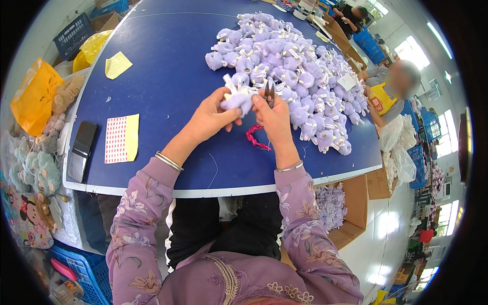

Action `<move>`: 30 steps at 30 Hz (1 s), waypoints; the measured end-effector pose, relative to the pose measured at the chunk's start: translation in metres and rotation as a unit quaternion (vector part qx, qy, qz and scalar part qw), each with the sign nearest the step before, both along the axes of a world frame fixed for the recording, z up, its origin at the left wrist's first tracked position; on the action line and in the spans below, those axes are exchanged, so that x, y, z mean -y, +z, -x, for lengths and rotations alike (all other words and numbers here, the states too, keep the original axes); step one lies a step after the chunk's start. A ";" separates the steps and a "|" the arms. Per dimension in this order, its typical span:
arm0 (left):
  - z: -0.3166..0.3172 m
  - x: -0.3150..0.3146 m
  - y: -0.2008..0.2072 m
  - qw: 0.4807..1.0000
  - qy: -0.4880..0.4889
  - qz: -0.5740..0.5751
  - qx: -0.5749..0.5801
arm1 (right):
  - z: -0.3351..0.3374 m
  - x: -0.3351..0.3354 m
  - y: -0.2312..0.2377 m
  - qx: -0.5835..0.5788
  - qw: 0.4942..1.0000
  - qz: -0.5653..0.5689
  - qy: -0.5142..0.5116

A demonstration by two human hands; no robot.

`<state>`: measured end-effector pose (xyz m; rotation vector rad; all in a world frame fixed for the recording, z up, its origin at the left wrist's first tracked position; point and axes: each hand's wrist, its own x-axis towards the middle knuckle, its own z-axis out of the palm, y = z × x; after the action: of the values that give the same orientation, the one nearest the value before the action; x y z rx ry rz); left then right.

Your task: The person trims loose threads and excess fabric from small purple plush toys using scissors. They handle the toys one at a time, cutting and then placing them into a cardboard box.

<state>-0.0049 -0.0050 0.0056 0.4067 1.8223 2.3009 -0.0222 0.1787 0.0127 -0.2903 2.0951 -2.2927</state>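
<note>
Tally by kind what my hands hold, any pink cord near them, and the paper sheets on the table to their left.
Purple plush piece: 1
Dark-bladed snips: 1
Pink cord bundle: 1
Plain yellow sheet: 1
Red-marked sheet: 1
Total: 5

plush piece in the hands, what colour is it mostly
The plush piece is mostly light purple; it shows in the head view, the only one.

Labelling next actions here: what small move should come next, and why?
Probably tilt the snips toward the purple plush piece: the left hand already holds the piece, while the right hand grips the snips pointing up beside it, not at it.
</note>
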 end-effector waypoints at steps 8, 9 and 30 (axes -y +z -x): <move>0.003 0.001 -0.003 0.997 0.051 -0.054 0.002 | 0.000 0.004 0.007 0.028 0.998 0.045 -0.028; 0.003 0.000 -0.003 0.997 0.057 -0.053 0.002 | 0.000 0.004 0.007 0.028 0.998 0.044 -0.026; 0.011 0.006 -0.010 0.991 0.112 -0.052 0.058 | 0.004 0.000 0.007 0.041 0.999 -0.028 0.013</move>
<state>-0.0154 -0.0106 -0.0047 0.0819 1.7766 2.5150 -0.0258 0.1790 0.0201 -0.2174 2.0990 -2.1888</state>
